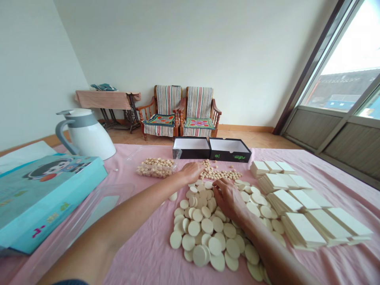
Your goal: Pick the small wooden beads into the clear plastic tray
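Head view, looking down a table under a pink cloth [142, 257]. The left hand [191, 172] lies palm down at the far edge of a heap of pale discs [204, 227], just beside a scatter of small beads [221, 173]. Its fingers curl under, and I cannot tell whether they grip anything. The right hand [227, 198] rests on the heap's middle, fingertips bent down onto the discs (a pinch or a mere touch, I cannot tell). I judge this goes best with light fingers: take a disc off the top, not from under, so the overlapping ones do not slide. Stacks of cream slabs [303, 215] stand just right of the heap. Two open black boxes [212, 149] sit beyond the beads, with a bag [156, 168] of beads to their left. Further left are a white jug [87, 136] and a blue box [38, 194]. Behind are two striped chairs [182, 113], a white wall and a big window [344, 75].
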{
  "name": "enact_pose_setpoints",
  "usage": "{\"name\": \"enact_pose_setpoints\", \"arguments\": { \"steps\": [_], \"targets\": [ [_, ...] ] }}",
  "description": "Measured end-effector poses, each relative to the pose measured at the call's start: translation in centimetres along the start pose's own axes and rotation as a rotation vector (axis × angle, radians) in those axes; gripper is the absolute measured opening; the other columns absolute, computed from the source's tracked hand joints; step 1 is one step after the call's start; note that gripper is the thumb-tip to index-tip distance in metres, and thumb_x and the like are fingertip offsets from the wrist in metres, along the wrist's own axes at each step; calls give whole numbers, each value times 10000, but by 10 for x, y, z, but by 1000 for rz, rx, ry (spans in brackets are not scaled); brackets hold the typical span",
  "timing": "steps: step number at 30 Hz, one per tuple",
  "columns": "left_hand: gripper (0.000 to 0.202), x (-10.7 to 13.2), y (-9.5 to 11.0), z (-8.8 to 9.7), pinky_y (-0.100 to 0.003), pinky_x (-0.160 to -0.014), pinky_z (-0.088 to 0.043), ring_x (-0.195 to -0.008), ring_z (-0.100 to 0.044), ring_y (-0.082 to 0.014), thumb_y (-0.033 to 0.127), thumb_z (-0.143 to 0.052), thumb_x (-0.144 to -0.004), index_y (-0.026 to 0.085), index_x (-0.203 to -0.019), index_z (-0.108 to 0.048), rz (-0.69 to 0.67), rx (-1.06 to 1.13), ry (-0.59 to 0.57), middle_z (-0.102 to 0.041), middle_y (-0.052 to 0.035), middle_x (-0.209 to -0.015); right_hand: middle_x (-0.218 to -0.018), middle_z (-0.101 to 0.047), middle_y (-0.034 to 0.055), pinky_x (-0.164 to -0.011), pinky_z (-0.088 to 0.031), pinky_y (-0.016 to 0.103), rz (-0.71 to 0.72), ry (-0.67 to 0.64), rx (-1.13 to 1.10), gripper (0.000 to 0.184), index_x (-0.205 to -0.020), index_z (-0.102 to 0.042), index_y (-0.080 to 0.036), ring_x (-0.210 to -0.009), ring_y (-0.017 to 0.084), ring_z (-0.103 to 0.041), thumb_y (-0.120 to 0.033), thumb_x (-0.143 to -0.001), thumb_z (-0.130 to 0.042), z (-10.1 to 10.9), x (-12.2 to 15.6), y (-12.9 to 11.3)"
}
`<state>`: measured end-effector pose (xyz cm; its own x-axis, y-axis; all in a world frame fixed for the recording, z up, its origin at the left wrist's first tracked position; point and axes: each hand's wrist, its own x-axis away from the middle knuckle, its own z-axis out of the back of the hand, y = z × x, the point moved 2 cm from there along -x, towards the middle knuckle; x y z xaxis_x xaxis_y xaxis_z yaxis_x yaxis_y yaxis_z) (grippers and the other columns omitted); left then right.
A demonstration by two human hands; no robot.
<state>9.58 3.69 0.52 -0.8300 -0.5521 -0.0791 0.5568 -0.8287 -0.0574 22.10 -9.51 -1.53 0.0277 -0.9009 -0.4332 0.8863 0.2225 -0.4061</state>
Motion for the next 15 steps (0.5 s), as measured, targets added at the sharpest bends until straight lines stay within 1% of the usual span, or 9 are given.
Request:
{"name": "enact_pose_setpoints", "arguments": {
  "steps": [2, 4, 6, 8, 10, 12, 14, 15],
  "targets": [
    [178, 12, 2, 15, -294, -716, -474, -895, -618, -224, 104, -485, -786, 181, -915, -580, -11, -2, 54, -651, -87, -952, -828, -577, 52, -707, -382, 254, 5, 3, 0, 192, -858, -596, -170, -773, 158, -530, -147, -865, -406, -1, 0, 1],
    [189, 26, -4, 34, -276, -718, -460, -879, -607, -202, 103, -465, -797, 187, -926, -576, -2, -11, 152, -638, -70, -940, -828, -581, 53, -711, -380, 259, 11, 8, 4, 193, -850, -595, -170, -777, 160, -531, -149, -864, -405, -2, 0, 2],
    [182, 41, -19, 52, -265, -720, -447, -854, -599, -186, 99, -453, -802, 185, -900, -581, 83, -34, 251, -631, -57, -909, -823, -585, 52, -708, -376, 262, 14, 12, 12, 193, -844, -596, -171, -775, 161, -532, -152, -864, -405, -1, 0, 2],
    [201, 55, -42, 67, -264, -721, -438, -839, -593, -181, 94, -450, -799, 189, -907, -590, 177, -64, 314, -630, -48, -899, -815, -586, 51, -706, -374, 263, 16, 15, 18, 193, -838, -597, -172, -771, 161, -534, -154, -863, -406, 0, 0, 1],
    [177, 67, -67, 76, -279, -700, -436, -808, -594, -194, 119, -450, -811, 179, -876, -604, 293, -130, 346, -628, -57, -865, -811, -586, 51, -708, -376, 264, 13, 17, 19, 196, -837, -598, -171, -771, 162, -536, -154, -863, -405, 0, 0, 0],
    [156, 76, -87, 80, -306, -731, -439, -837, -594, -222, 135, -476, -801, 167, -860, -617, 381, -208, 371, -632, -74, -852, -808, -583, 51, -710, -378, 263, 11, 16, 18, 199, -834, -600, -169, -770, 162, -535, -151, -862, -404, 0, 0, -1],
    [148, 81, -96, 82, -330, -781, -438, -879, -590, -242, 140, -513, -777, 160, -870, -626, 406, -234, 402, -638, -85, -868, -807, -581, 51, -710, -379, 264, 9, 15, 21, 199, -832, -599, -167, -771, 163, -532, -151, -862, -404, 0, 0, -1],
    [153, 81, -95, 82, -333, -799, -436, -892, -587, -241, 139, -520, -773, 159, -878, -628, 391, -218, 420, -640, -86, -881, -806, -580, 50, -712, -379, 266, 9, 17, 22, 199, -831, -599, -167, -773, 164, -531, -151, -863, -403, 0, 0, -1]
  ]
}}
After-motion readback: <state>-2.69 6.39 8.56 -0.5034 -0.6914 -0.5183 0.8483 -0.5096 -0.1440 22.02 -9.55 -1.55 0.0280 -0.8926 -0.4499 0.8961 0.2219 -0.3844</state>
